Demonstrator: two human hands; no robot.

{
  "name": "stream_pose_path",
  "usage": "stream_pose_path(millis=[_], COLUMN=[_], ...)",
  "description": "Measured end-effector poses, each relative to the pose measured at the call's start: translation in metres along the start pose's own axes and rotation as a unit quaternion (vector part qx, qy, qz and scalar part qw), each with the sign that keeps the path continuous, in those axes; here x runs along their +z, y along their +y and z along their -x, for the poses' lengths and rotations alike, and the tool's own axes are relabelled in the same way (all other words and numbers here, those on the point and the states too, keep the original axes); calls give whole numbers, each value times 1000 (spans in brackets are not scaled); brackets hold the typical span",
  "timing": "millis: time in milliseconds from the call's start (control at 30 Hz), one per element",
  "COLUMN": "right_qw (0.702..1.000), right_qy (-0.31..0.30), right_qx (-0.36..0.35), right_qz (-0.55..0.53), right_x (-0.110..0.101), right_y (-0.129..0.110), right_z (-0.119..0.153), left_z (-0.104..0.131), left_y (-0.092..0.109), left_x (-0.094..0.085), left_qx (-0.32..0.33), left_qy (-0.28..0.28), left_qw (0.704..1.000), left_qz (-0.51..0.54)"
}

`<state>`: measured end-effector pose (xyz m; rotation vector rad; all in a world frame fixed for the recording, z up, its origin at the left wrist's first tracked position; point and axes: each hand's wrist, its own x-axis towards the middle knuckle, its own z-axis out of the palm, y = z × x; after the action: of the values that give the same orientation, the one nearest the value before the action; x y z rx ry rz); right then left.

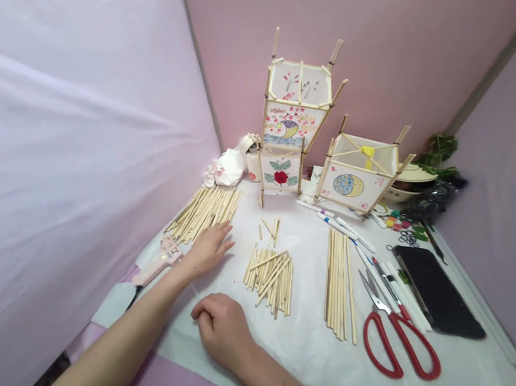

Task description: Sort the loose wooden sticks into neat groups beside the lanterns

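Note:
My left hand [208,250] is open, fingers spread, at the lower right edge of a wide pile of thin wooden sticks [203,214]. Nearer to me, my right hand [222,329] rests on the white table cover with its fingers curled in; whatever they may hold is hidden. Just beyond and to the right of it lies a pile of short sticks [273,280], a few crossing on top. Small stick pieces [270,230] lie behind that pile. A bundle of longer sticks [339,287] is further right. Beside my left forearm is a pink glue gun [161,260].
Stick-framed lanterns with painted panels [293,123] [348,184] stand at the back. Red-handled scissors [388,324], several pens [354,233] and a black phone [441,290] lie at the right. Behind them is a bowl [402,194]. White cloth [231,167] sits at the back left.

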<state>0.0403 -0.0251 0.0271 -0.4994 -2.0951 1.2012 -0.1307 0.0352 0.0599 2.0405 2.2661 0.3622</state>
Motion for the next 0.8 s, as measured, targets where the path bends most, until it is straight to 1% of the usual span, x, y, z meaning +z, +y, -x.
stream_pose_path(millis=[100,167,267,367,433,500,633,700,767,800], right_qw=[998,993,987,985,985,985,985,986,988,989], right_qy=[42,62,65,82,86,81,87,65,38,37], right_qx=[-53,-100,-137,-145,-146,-142,-136,-132,-112,-93], right_qz=[8,22,44,42,44,55,63,71,95,111], right_x=[1,2,3,2,2,2,0,-9,-25,-35], right_y=[-2,-3,-5,-7,-8,-9,-16,-21,-23,-23], right_z=[2,4,7,8,9,10,15,20,29,34], left_z=[20,30,39,42,43,44,45,46,48,49], left_y=[6,11,21,33,41,47,53,55,58,60], left_x=[1,4,11,20,22,23,24,26,28,28], left_qx=[-8,-29,-23,18,50,78,123,135,141,145], left_qy=[32,59,90,99,87,62,30,14,2,1], left_qw=[995,990,986,989,993,995,992,991,990,989], left_qz=[93,124,140,108,58,19,-4,-12,-15,-11])
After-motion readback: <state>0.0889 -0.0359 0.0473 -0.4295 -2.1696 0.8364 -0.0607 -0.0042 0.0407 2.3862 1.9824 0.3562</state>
